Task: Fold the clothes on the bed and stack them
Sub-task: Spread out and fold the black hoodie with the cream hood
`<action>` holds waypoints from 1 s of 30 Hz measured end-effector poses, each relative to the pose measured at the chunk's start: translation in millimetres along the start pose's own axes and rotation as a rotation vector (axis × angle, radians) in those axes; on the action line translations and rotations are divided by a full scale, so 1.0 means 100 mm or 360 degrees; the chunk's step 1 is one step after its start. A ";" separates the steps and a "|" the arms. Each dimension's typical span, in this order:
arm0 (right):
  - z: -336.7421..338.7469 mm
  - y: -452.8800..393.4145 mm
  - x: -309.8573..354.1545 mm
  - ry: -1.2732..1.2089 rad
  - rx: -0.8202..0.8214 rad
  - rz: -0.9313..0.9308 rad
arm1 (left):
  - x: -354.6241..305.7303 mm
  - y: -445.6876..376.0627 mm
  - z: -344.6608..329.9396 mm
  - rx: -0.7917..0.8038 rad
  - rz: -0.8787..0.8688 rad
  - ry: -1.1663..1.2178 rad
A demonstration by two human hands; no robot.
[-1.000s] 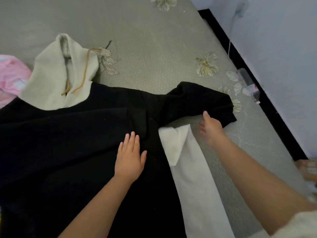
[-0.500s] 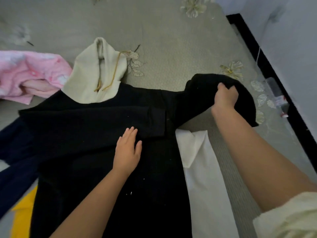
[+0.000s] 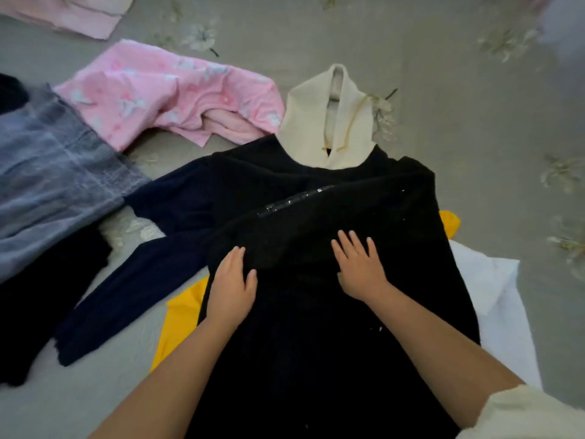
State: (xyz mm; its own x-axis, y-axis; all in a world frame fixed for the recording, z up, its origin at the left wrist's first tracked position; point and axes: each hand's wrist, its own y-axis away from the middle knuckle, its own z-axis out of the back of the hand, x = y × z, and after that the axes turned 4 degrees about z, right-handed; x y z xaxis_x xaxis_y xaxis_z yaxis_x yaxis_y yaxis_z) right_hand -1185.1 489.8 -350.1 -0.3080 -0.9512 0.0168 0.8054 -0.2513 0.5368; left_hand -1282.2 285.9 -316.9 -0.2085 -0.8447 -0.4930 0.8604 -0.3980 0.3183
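Head view, left to right: a grey-blue sheer garment [image 3: 53,172] lies at the far left of the bed [image 3: 474,99], with a pink floral garment [image 3: 164,96] beyond it. A navy sleeve [image 3: 126,280] stretches toward the near left, a yellow cloth [image 3: 180,324] peeking out just beside it. In the middle lies the black hooded top [image 3: 316,327], its cream hood [image 3: 335,128] pointing far. The left hand [image 3: 231,289] rests on the top's left part, thumb spread, fingertips tucked at the edge of a folded-over sleeve. The right hand [image 3: 357,264] lies flat on the black cloth, fingers spread and straight. A white cloth [image 3: 493,299] juts from under the top's right edge. Bare grey bedcover opens far and right.
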 end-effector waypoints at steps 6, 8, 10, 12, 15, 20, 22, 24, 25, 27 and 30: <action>0.21 0.05 -0.13 -0.0226 -0.0170 0.0051 | 0.25 -0.44 0.01 -0.0038 -0.0101 -0.0171; 0.34 0.09 -0.25 -0.0372 -0.0486 -0.0051 | 0.26 -0.61 0.00 -0.0083 -0.0126 -0.0239; 0.48 0.10 -0.41 -0.0429 -0.0696 -0.0185 | 0.20 -0.78 -0.04 -0.0087 -0.0186 -0.0347; 0.59 0.05 -0.63 -0.0458 -0.0792 -0.0325 | 0.11 -0.93 -0.11 -0.0050 -0.0235 -0.0469; 0.74 -0.07 -0.95 -0.0494 -0.0812 -0.0556 | 0.00 -1.08 -0.19 0.0037 -0.0095 -0.0533; 0.84 -0.32 -1.44 -0.0459 -0.0549 -0.0723 | -0.16 -1.14 -0.17 0.0016 -0.0036 -0.0620; 0.86 -0.46 -1.53 -0.0475 -0.0524 -0.0586 | -0.26 -1.18 -0.09 -0.0099 -0.0085 -0.0489; 0.89 -0.60 -1.60 -0.0484 -0.0417 -0.0468 | -0.37 -1.25 0.01 -0.0214 -0.0196 -0.0444; 0.91 -0.64 -1.62 -0.0516 -0.0343 -0.0446 | -0.40 -1.30 0.06 -0.0259 -0.0260 -0.0453; 0.98 -0.70 -1.65 -0.0648 -0.0206 -0.0461 | -0.45 -1.41 0.18 -0.0333 -0.0350 -0.0508; 1.07 -0.76 -1.77 -0.0669 -0.0122 -0.0433 | -0.52 -1.56 0.31 -0.0302 -0.0413 -0.0678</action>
State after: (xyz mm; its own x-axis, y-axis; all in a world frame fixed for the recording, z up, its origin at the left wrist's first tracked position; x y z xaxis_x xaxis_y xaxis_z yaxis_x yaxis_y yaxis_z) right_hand -1245.6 696.2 -303.4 -0.6762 -0.6993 0.2315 0.6978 -0.5073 0.5058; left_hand -1419.5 380.9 -315.9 -0.5619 -0.8133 -0.1508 0.8163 -0.5747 0.0581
